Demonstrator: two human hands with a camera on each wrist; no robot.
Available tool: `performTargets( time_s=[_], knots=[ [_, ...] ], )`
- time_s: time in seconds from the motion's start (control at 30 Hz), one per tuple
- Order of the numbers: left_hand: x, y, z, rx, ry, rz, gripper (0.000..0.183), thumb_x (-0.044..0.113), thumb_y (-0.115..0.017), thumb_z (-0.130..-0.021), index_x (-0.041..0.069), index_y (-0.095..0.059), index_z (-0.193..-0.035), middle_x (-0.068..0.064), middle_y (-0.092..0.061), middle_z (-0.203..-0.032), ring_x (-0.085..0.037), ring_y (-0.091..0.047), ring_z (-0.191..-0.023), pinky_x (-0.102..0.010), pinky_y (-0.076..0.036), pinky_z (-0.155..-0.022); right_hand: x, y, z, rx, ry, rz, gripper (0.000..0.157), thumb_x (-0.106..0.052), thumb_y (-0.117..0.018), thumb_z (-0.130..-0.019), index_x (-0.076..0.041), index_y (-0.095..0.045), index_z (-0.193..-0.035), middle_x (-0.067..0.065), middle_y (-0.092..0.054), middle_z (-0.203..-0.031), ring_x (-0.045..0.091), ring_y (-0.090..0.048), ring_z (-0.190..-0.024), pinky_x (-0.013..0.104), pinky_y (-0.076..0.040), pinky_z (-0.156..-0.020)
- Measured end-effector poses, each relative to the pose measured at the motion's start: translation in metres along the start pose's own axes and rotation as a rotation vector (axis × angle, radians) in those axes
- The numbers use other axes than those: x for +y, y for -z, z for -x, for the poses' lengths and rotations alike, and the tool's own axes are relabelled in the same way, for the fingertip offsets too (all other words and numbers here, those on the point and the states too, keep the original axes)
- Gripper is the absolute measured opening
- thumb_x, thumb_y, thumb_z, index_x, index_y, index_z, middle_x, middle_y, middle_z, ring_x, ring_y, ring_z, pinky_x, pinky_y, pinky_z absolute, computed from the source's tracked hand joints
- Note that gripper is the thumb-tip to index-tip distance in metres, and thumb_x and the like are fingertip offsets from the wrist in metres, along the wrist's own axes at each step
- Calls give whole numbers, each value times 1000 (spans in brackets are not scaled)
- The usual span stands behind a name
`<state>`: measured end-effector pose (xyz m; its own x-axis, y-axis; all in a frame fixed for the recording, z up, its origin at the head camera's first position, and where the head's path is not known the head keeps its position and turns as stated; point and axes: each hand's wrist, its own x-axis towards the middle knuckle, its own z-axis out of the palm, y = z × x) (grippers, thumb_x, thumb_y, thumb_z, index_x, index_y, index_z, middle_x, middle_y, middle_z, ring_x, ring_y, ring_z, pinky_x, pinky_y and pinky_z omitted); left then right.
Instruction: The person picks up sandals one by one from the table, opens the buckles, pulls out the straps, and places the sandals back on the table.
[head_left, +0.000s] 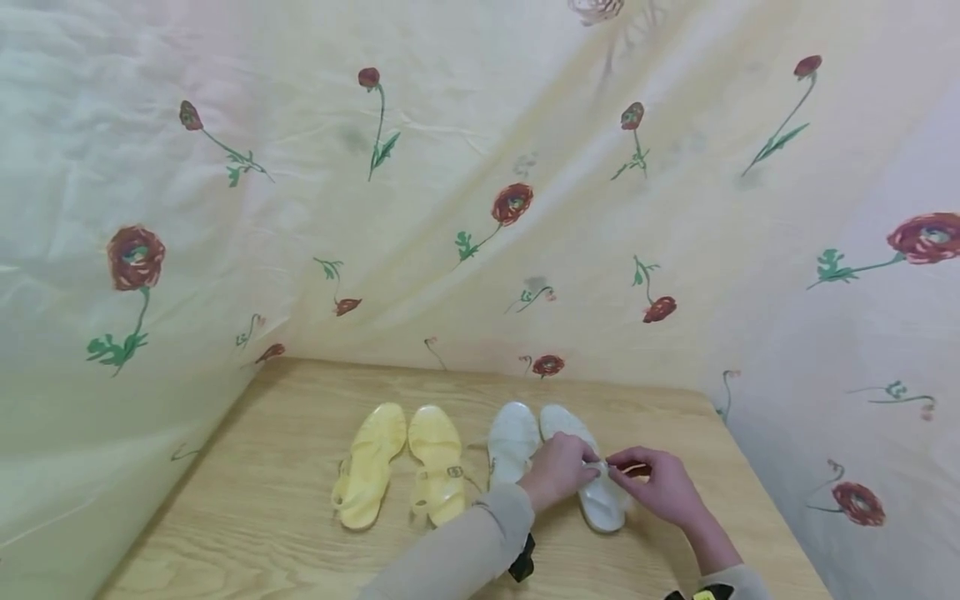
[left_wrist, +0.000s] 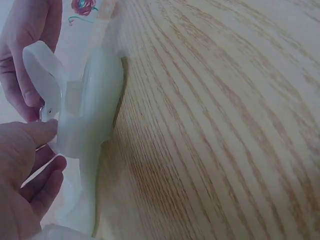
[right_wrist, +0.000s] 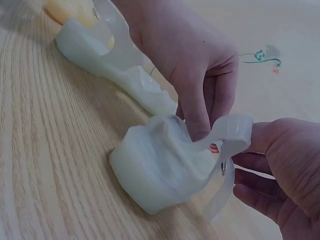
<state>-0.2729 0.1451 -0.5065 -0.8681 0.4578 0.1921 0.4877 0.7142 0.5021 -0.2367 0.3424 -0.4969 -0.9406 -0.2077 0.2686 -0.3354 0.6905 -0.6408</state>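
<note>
On the wooden surface, the rightmost white jelly sandal (head_left: 602, 508) lies between both hands, toe pointing away. My left hand (head_left: 557, 472) reaches over it from the left and pinches its ankle strap near the small metal buckle (right_wrist: 223, 168). From the right, my right hand (head_left: 663, 483) holds the strap (right_wrist: 235, 131) by the buckle with thumb and fingers. In the right wrist view the strap loops up above the heel. Fingers partly hide the buckle, so whether it is fastened I cannot tell. The other white sandal (head_left: 513, 437) stands just left, partly behind my left hand.
A pair of yellow sandals, the left one (head_left: 372, 467) and the right one (head_left: 435, 446), lies left of the white pair. My left sleeve (head_left: 465, 546) covers part of the surface in front. Flower-printed cloth (head_left: 420, 208) hangs around the back and sides of the wooden table (head_left: 247, 500).
</note>
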Motion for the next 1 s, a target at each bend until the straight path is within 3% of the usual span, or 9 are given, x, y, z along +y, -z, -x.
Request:
performTargets(
  time_s=[0.33,0.63,0.83,1.0],
  knots=[
    [16,6,-1,-67,-28,-298,14,35,-71,-102,28,-83,-101,15,-79,-91,1,-67,-76,-17,-52,-65,11,1,-3,-78,-3,7,11,-13,-81,-94,-16,-82,-105,-1,-82,-102,2,-72,-91,37,-65,-82],
    [16,11,-5,-74,-58,-462,18,35,-72,-102,26,-78,-88,13,-76,-84,-2,-65,-70,-18,-53,-61,17,0,-8,-86,-28,-13,8,-12,-79,-96,-13,-78,-104,0,-79,-99,-2,-70,-89,24,-61,-80],
    [16,16,-6,-118,-31,-420,18,38,-72,-102,26,-78,-89,13,-74,-82,-3,-60,-65,-20,-51,-56,20,-3,-5,-77,-43,-50,11,-12,-80,-96,-10,-77,-106,3,-79,-101,-4,-69,-89,21,-60,-80],
    [15,11,-6,-84,-93,-385,11,38,-75,-99,30,-81,-97,16,-76,-87,1,-61,-69,-17,-49,-59,22,-7,-2,-49,-35,-73,13,-9,-81,-94,-8,-77,-106,6,-79,-102,-1,-70,-88,21,-60,-80]
  ],
)
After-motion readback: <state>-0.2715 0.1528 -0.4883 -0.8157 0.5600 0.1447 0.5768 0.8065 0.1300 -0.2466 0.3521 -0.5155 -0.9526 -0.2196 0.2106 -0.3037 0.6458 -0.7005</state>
